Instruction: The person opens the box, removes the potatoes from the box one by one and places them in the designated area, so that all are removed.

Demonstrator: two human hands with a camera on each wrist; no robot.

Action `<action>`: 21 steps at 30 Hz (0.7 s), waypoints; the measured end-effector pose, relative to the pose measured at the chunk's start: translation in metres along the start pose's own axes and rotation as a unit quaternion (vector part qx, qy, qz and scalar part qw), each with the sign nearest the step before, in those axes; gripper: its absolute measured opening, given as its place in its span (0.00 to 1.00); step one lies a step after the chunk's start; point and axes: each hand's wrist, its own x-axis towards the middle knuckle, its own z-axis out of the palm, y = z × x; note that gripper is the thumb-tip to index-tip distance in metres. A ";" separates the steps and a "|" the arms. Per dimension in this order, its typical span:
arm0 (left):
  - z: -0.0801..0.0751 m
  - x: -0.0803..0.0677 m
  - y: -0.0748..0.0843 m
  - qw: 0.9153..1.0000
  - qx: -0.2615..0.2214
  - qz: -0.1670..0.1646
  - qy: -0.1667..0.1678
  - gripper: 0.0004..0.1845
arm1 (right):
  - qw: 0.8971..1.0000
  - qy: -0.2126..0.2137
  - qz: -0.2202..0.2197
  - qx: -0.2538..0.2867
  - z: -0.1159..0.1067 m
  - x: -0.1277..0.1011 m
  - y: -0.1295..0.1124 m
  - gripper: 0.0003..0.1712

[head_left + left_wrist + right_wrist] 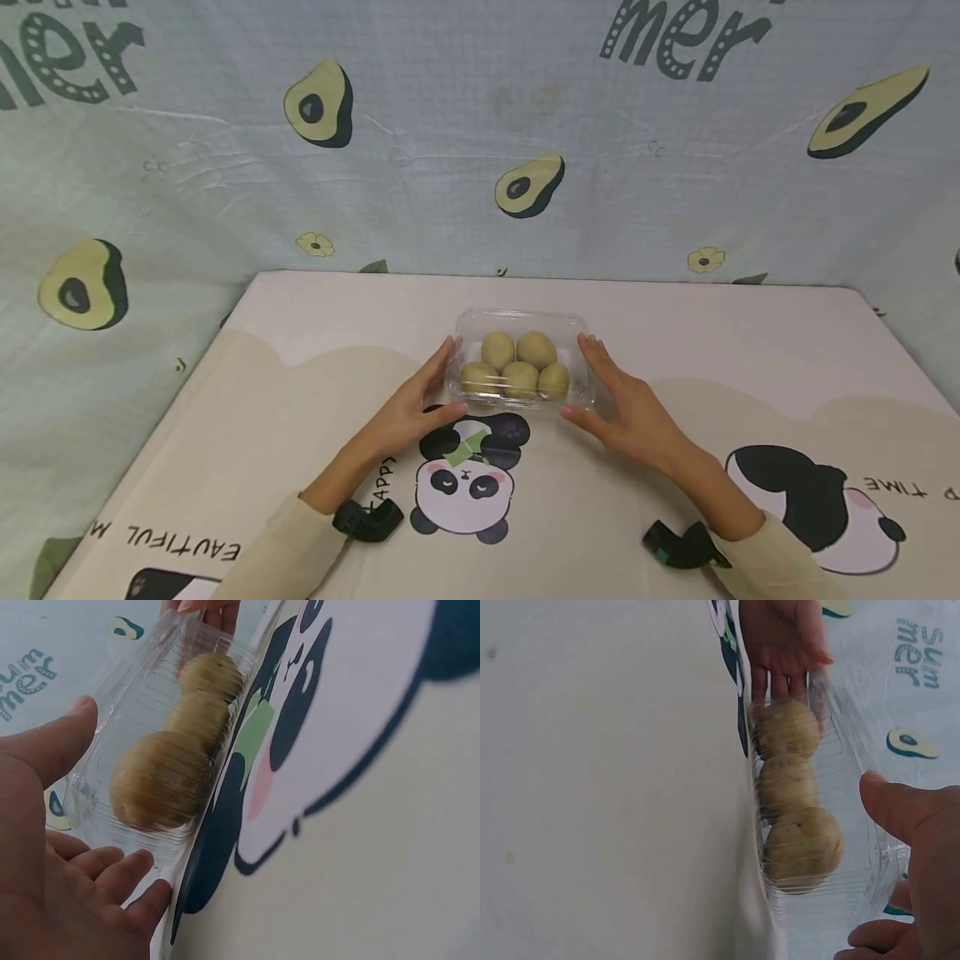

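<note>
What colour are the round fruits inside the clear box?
The fruits are tan, yellowish-brown, in the clear box; the left wrist view shows it best.

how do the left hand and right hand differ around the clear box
The left hand lies at the clear box's left end, the right hand at its right end. The left thumb points right under the box's front edge; the right thumb points left. Both are open, fingers straight beside the box.

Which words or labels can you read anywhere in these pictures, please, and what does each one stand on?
"mer", cut off at the frame edge: backdrop cloth, top left and top right.
"sum mer": the same cloth, in the right wrist view.
"EAUTIFUL M", upside down, cut off: tablecloth.
"TIME", upside down: tablecloth, right.
"APPY", partly hidden: beside the left hand.
Clear box: no label shows.
</note>
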 end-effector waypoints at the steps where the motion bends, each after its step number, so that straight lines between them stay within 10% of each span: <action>1: 0.000 0.000 0.000 1.000 0.002 -0.003 0.001 0.48 | 1.000 -0.001 0.002 0.000 0.000 0.000 0.000 0.54; 21: 0.006 0.008 -0.007 1.000 -0.009 -0.005 0.024 0.48 | 0.998 0.056 0.008 -0.027 0.006 0.007 -0.008 0.50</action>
